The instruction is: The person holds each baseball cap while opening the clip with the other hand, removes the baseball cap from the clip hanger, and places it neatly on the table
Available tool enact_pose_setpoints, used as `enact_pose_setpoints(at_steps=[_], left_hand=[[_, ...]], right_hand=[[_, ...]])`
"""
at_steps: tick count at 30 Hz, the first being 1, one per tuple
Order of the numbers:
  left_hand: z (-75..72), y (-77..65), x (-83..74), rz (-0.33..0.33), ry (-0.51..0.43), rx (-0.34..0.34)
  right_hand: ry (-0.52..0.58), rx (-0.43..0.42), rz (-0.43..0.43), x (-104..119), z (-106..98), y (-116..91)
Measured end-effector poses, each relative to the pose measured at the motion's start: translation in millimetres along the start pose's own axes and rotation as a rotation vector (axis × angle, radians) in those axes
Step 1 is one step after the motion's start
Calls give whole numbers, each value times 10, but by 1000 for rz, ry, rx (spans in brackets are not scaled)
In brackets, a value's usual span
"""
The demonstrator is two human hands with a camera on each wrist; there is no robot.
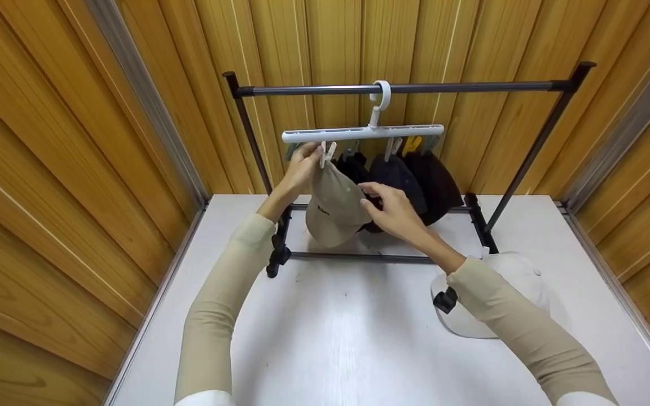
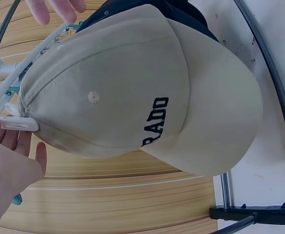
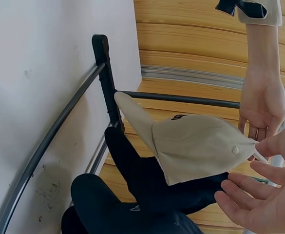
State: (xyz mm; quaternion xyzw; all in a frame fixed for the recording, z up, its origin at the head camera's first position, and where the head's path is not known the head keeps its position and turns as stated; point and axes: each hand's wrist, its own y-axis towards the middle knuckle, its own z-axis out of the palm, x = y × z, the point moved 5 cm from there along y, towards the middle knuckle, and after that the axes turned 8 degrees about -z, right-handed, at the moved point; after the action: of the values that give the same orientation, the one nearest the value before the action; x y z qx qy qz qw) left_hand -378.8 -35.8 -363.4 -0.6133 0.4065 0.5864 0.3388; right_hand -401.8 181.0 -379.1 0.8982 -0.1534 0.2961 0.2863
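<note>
1. Presently, beige cap [image 1: 333, 208], one: below the left half of the white hanger [image 1: 353, 133], crown uppermost, bill lowest. Dark lettering [image 2: 156, 119] on the front panel.

2. Left hand [image 1: 302, 166], one: thumb and fingers pinch a white clip [image 2: 18, 124] at the rear edge of the cap. Whether the clip itself bites the fabric, cannot tell.

3. Right hand [image 1: 395, 211], one: palm toward the cap, fingers parted and holding nothing. Fingertips at the cap's right flank; contact or a slight gap, cannot tell.

4. Governing relation: the cap lies below and slightly to the right of the left-hand pinch. Its long axis runs from the clip, at top, down through the crown to the bill. The left hand is nearer the clipped end; the right hand stands nearer the side of the crown. By judgement, any shift of the clip would swing the bill end, the farthest part from the pinch.

5. Dark caps [image 1: 395, 177], several: hung under the same hanger, just beside the beige cap on its right. A yellow clip [image 1: 412, 144] shows above them.

6. Black rack [image 1: 471, 87], one: the hanger hooks over its top rail.

7. White cap [image 1: 517, 276], one: on the white surface [image 1: 347, 338], near the right forearm and partly hidden by its sleeve [image 1: 519, 316], well apart from the hanger.
</note>
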Motion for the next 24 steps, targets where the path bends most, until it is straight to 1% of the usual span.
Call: enact_pose_setpoints(at_steps=[4, 7, 10, 14, 17, 24], left_hand=[[-11, -21, -14, 16, -1, 2], [-9, -33, -4, 27, -5, 17], [0, -57, 14, 26, -8, 43], [9, -94, 53, -8, -10, 82], [-4, -116, 70, -35, -20, 99], [-1, -142, 36, -54, -52, 123]], right_hand=[[-2, -6, -24, 11, 45, 86], [6, -24, -37, 9, 66, 129], [20, -44, -30, -8, 81, 159], [46, -65, -12, -44, 117, 197], [72, -68, -4, -46, 155, 246], [108, -85, -8, 19, 226, 366]])
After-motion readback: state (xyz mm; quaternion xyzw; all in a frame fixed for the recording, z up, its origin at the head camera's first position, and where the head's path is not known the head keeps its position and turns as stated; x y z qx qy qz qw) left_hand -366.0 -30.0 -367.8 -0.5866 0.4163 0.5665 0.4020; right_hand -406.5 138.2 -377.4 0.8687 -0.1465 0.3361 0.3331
